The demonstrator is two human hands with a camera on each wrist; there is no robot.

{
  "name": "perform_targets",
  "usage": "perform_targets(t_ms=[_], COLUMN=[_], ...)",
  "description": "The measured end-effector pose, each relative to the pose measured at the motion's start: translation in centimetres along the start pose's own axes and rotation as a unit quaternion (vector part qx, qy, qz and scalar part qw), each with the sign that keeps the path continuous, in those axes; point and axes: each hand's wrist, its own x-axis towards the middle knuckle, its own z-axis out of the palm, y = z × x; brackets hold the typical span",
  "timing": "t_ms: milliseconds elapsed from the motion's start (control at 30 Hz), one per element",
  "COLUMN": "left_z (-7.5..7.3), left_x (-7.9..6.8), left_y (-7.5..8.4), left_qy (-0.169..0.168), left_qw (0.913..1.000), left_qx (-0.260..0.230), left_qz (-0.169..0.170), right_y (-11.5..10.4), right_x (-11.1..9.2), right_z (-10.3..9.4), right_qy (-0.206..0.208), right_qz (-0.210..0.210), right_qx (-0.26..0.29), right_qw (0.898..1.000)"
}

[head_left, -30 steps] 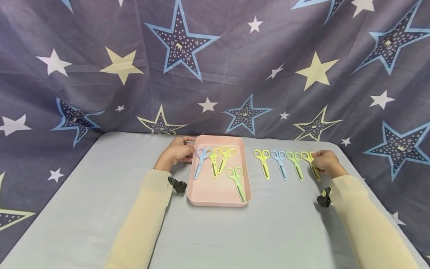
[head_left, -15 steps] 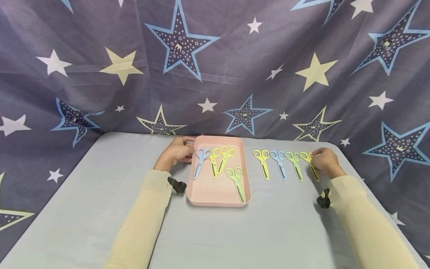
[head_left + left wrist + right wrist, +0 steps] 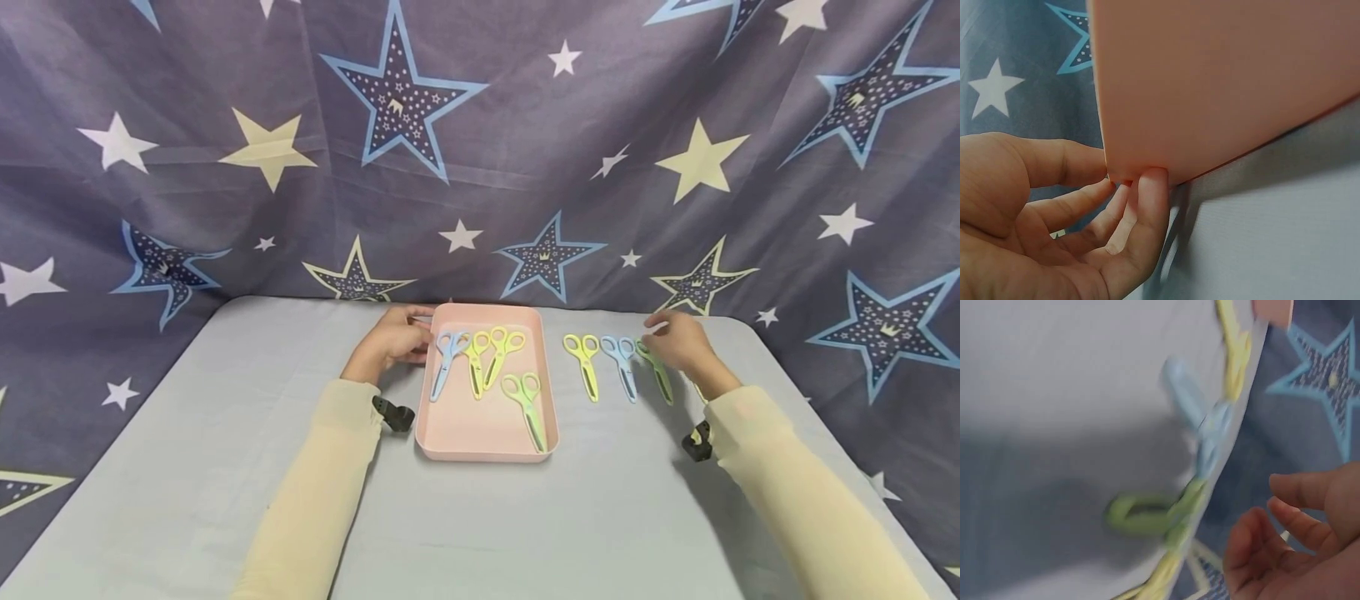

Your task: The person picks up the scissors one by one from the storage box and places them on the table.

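Observation:
My left hand [image 3: 392,342] is at the left wall of a pink tray [image 3: 480,442], its fingertips touching the outer side near the far corner. In the left wrist view, thumb and fingers of the left hand [image 3: 1079,219] rest against the tray wall [image 3: 1210,81]. My right hand [image 3: 681,343] is above the row's right end with nothing in it, thumb and fingers apart in the right wrist view. Below it lie green scissors [image 3: 662,379], partly covered, and yellow scissors [image 3: 1163,575], mostly hidden in the head view. Blue scissors [image 3: 624,375] lie just left of the green pair.
More yellow scissors [image 3: 587,371] lie at the row's left end. Inside the tray are blue scissors [image 3: 446,371], two yellow pairs and light green scissors [image 3: 532,412]. A star-patterned curtain [image 3: 450,125] hangs behind the grey table [image 3: 600,517].
My right hand has left the yellow scissors at the row's right end and moved left, over the green pair. The left hand stays at the tray.

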Motion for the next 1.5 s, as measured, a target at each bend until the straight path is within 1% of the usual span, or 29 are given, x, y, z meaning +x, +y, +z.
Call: perform_targets(t_ms=[67, 200, 367, 500, 600, 800, 933, 1033, 1200, 1267, 1433, 1500], left_z=[0.0, 0.0, 0.0, 0.0, 0.0, -0.1, -0.1, 0.0, 0.0, -0.1, 0.0, 0.0], left_x=[0.0, 0.0, 0.0, 0.0, 0.1, 0.3, 0.3, 0.3, 0.3, 0.3, 0.2, 0.2], left_y=[0.0, 0.1, 0.1, 0.0, -0.2, -0.3, -0.2, -0.2, -0.4, -0.4, -0.3, -0.2], left_qy=[0.001, 0.001, 0.001, 0.003, 0.003, 0.001, 0.002, 0.002, 0.005, 0.006, 0.005, 0.004], left_qw=[1.0000, 0.9999, 1.0000, 1.0000, 1.0000, 1.0000, 1.0000, 1.0000, 1.0000, 0.9999, 1.0000, 1.0000], left_qx=[-0.003, -0.010, -0.008, -0.002, 0.002, 0.002, -0.002, -0.003, 0.005, 0.008, 0.007, 0.005], left_qz=[-0.001, -0.001, -0.002, -0.002, -0.001, 0.000, 0.000, 0.001, 0.000, -0.001, 0.002, 0.002], right_y=[-1.4, -4.2, -7.3, -9.2, -10.3, -11.9, -12.6, -13.1, -13.7, -13.9, -14.3, -14.3], right_x=[-0.2, -0.7, -1.8, -2.7, -3.3, -4.6, -5.2, -5.5, -6.0, -6.1, -6.3, -6.3], right_z=[0.4, 1.4, 2.8, 3.7, 4.2, 5.2, 5.7, 6.2, 7.1, 7.5, 8.5, 8.9], right_qy=[-0.005, -0.012, -0.020, -0.026, -0.022, -0.005, -0.008, -0.019, -0.053, -0.069, -0.092, -0.101], right_qz=[-0.016, -0.063, -0.118, -0.159, -0.183, -0.228, -0.242, -0.254, -0.281, -0.283, -0.281, -0.283], right_qx=[0.000, -0.009, -0.044, -0.060, -0.068, -0.097, -0.102, -0.101, -0.090, -0.088, -0.088, -0.094], right_qw=[1.000, 0.998, 0.992, 0.985, 0.980, 0.969, 0.965, 0.962, 0.954, 0.953, 0.951, 0.949])
